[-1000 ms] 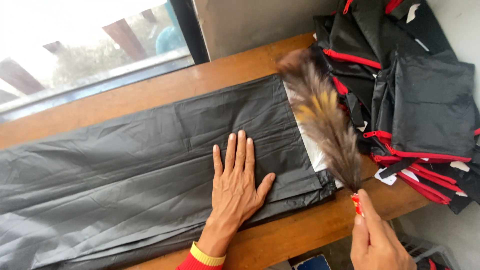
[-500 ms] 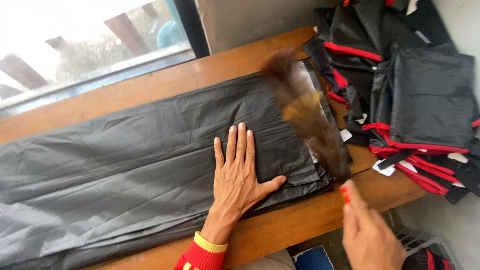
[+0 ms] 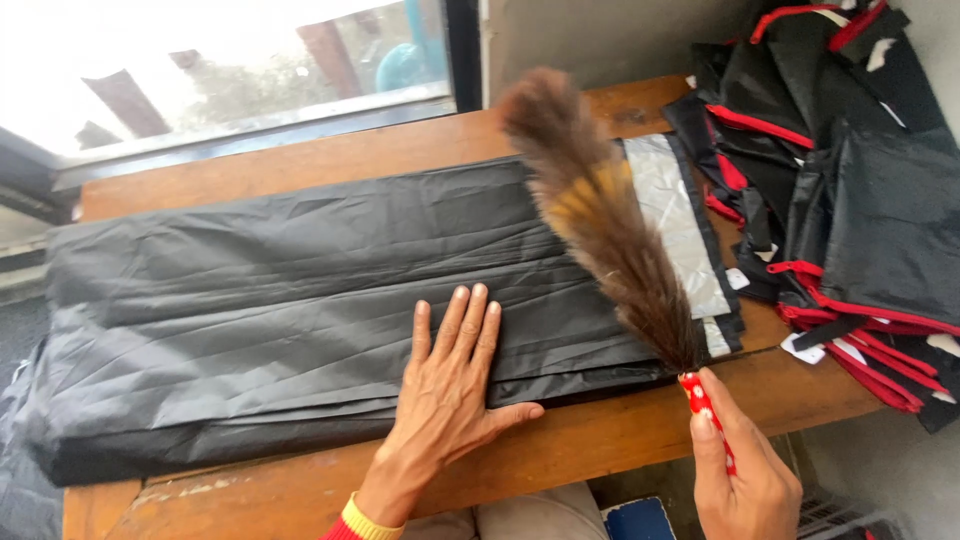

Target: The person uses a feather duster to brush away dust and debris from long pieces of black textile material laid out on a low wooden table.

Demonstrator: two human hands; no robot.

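**Currently: Dusting Over Folded Black Sheeting**

Noted at centre of view: folded black sheeting (image 3: pixel 300 300), laid flat in several layers along a wooden table (image 3: pixel 620 450), running from 9 o'clock towards 3 o'clock. Left hand (image 3: pixel 450 390) pressed palm-down on the near edge of the sheeting at about 6 o'clock, fingers spread and flat, gripping nothing; judged to be pinning the slippery layers so they do not shift. Right hand (image 3: pixel 745 475) at 5 o'clock, closed around the red dotted handle (image 3: pixel 700 400) of a feather duster (image 3: pixel 600 220), plume angled up towards 12 o'clock and lying over the right end of the sheeting. Whether the feathers touch the surface: not clear from this view. Silvery panel (image 3: pixel 680 220) exposed at the sheeting's right end, just beside the plume. Heap of black items with red trim (image 3: pixel 850 200) at 2 to 3 o'clock, apart from the flat work (kept to one side, presumably to leave the working area free). Window (image 3: pixel 230 70) along the far edge at 11 o'clock, giving daylight.
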